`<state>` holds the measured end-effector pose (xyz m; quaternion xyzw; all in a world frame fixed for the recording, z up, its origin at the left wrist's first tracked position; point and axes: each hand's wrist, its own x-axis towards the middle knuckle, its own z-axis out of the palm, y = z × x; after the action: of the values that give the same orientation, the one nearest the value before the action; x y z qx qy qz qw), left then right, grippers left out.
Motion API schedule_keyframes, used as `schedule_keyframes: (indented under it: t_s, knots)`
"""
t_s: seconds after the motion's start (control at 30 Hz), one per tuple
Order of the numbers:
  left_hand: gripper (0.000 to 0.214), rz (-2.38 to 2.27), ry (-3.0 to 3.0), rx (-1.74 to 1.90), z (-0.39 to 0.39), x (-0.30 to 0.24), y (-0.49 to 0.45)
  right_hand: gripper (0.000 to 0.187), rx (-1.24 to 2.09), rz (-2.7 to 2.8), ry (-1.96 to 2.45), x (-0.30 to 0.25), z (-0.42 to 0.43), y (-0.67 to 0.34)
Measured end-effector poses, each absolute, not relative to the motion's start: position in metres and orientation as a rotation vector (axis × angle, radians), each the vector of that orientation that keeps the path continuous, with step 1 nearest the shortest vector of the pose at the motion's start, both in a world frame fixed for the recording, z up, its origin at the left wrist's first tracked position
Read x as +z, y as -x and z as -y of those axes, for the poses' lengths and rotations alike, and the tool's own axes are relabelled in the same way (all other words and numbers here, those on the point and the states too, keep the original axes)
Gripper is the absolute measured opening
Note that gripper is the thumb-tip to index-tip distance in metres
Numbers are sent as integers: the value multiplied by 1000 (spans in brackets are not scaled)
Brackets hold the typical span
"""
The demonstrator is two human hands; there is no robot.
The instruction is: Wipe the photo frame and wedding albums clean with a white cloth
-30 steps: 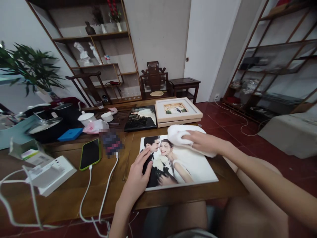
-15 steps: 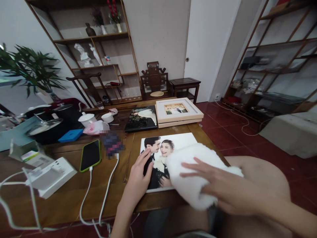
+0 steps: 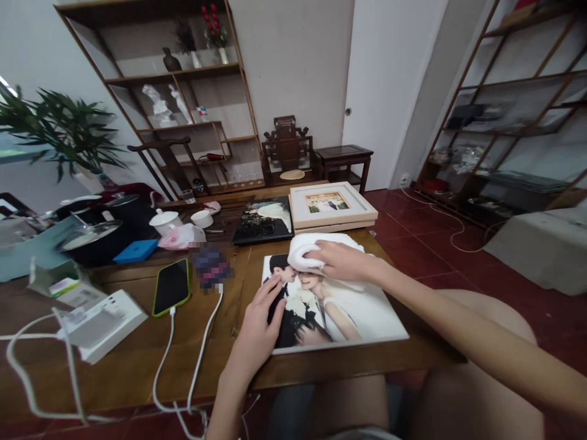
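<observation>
A large photo panel [image 3: 376, 315] showing a couple lies flat near the front edge of the wooden table. My left hand [image 3: 262, 318] rests on the panel's left side, its fingers stretched out flat. At the panel's far edge, my right hand [image 3: 342, 260] grips a bunched white cloth [image 3: 305, 250] and presses it on the picture. The cloth covers part of the picture's top, and my right forearm crosses above the panel's right side.
Behind the panel lie a dark photo panel [image 3: 263, 220] and stacked light frames [image 3: 334, 206]. To the left are a green-cased phone [image 3: 171, 287] with a white cable, a white box [image 3: 107, 324], a blue box [image 3: 136, 250], a pot [image 3: 94, 241] and a white teapot [image 3: 165, 221].
My right hand has moved the cloth from the panel's right front area up and left to its far edge, uncovering the panel's lower right. My left hand stays in place.
</observation>
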<state>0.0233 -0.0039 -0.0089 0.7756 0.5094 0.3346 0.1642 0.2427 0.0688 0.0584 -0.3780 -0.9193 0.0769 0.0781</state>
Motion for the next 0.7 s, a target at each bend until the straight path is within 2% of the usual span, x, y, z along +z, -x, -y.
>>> schedule_keyframes:
  t_s: [0.1, 0.23, 0.4, 0.53, 0.7]
  knots:
    - [36, -1457, -2191, 970, 4, -9, -24, 38, 221, 2784, 1056, 57, -60, -239]
    - [37, -1438, -2190, 975, 5, -9, -24, 42, 213, 2850, 882, 48, -3, -242]
    - [38, -1426, -2219, 946, 5, -7, -22, 31, 312, 2947, 692, 46, 50, -242]
    - [36, -1465, -2213, 932, 5, -8, -22, 41, 316, 2889, 917, 47, 27, -247]
    - [36, -1464, -2184, 945, 5, -10, -23, 41, 156, 2700, 1200, 48, -27, -253]
